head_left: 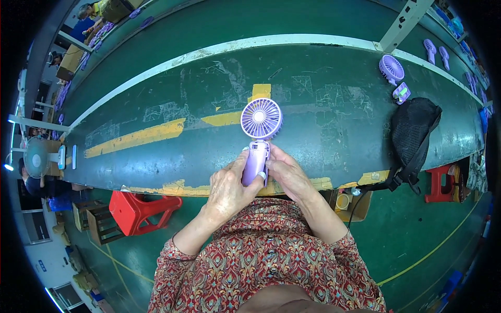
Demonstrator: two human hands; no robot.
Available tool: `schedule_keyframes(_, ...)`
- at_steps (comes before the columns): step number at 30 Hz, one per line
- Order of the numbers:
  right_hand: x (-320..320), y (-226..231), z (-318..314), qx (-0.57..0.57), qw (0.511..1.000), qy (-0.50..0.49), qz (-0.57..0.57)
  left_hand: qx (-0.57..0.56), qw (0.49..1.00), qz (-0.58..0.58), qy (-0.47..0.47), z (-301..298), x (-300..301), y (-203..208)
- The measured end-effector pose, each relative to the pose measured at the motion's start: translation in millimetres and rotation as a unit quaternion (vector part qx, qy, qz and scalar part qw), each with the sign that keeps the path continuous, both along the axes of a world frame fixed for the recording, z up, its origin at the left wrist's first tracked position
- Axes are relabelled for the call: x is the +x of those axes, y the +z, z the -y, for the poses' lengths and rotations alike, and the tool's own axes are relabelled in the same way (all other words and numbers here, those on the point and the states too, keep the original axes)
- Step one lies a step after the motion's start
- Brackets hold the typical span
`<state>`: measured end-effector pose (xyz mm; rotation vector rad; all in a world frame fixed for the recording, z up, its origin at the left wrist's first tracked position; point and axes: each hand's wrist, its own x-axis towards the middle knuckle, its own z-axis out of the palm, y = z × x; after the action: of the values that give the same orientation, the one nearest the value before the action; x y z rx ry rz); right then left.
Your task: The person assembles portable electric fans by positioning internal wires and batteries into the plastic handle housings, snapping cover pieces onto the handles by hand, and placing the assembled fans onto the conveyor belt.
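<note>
I logged both hands clamped on the purple handheld fan [259,136]: left hand [229,185] and right hand [288,175] gripped its handle above the green conveyor belt [323,120].

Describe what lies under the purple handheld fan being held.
Under the fan: green belt with yellow markings. Left hand and right hand cover the handle's lower part.

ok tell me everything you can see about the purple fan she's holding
The handheld fan is pale purple, plastic by its look. It has a round grilled head with a white hub, above a straight handle. It stands roughly upright over the near edge of the green belt. The left hand and right hand clasp the handle from both sides. Whether it is spinning cannot be told.
</note>
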<state>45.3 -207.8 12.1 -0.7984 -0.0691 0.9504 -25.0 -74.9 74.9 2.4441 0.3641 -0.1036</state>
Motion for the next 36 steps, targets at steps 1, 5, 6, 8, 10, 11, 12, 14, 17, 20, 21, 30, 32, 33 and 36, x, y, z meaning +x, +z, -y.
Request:
schedule_keyframes(1,0.3,0.1,-0.2,0.002,1.000,0.002,0.005,0.007,1.000,-0.003,-0.001,0.6,0.5,0.9)
schedule_keyframes(5,0.6,5.2,-1.9,0.015,1.000,0.011,0.004,0.036,0.999,0.006,-0.014,0.3,-0.7,-1.3)
schedule_keyframes(6,0.7,4.3,-2.2,0.015,1.000,0.011,0.004,0.036,0.999,0.006,-0.013,0.0,-1.0,-2.8)
schedule_keyframes(8,1.1,1.1,-2.4,0.014,0.999,0.019,0.028,0.062,0.997,0.031,-0.021,-0.1,-1.1,-5.6)
schedule_keyframes(10,0.4,-0.9,-2.1,0.007,0.999,0.017,0.037,0.063,0.997,0.030,-0.023,0.2,-0.7,-5.2)
schedule_keyframes(11,0.0,-1.4,-2.5,0.002,0.999,0.016,0.045,0.065,0.997,0.028,-0.023,-0.1,-1.1,-5.1)
schedule_keyframes(12,0.3,0.1,-2.7,0.002,0.999,0.017,0.045,0.064,0.997,0.028,-0.022,-0.6,-1.6,-5.8)
schedule_keyframes(14,1.4,5.3,-2.6,-0.006,0.998,0.030,0.052,0.061,0.997,0.039,-0.031,-1.6,-2.4,-7.9)
schedule_keyframes(17,-0.3,7.4,-3.7,-0.025,0.998,0.026,0.046,0.071,0.996,0.030,-0.035,-0.4,-2.6,-8.2)
schedule_keyframes(20,-5.5,8.6,-7.6,-0.049,0.998,-0.002,0.046,0.076,0.996,0.020,-0.040,-0.9,-3.9,-9.1)
schedule_keyframes(21,-6.5,9.2,-9.8,-0.050,0.998,0.000,0.047,0.075,0.996,0.021,-0.038,-1.6,-4.7,-10.9)
schedule_keyframes(30,-12.6,4.6,-19.3,-0.140,0.979,-0.071,0.127,0.110,0.993,0.012,-0.049,2.5,-7.2,-11.7)
schedule_keyframes(32,-9.8,-3.5,-14.9,-0.081,0.992,-0.076,0.055,0.016,0.997,0.065,-0.031,-2.8,-8.5,-18.1)
schedule_keyframes(33,-9.1,-7.6,-14.1,-0.069,0.992,-0.088,0.062,-0.090,0.996,0.011,-0.001,-7.0,-4.5,-12.0)
schedule_keyframes(36,-8.7,-1.0,-11.5,0.021,0.994,-0.108,0.025,-0.317,0.948,-0.002,-0.003,-21.2,-1.2,-39.0)
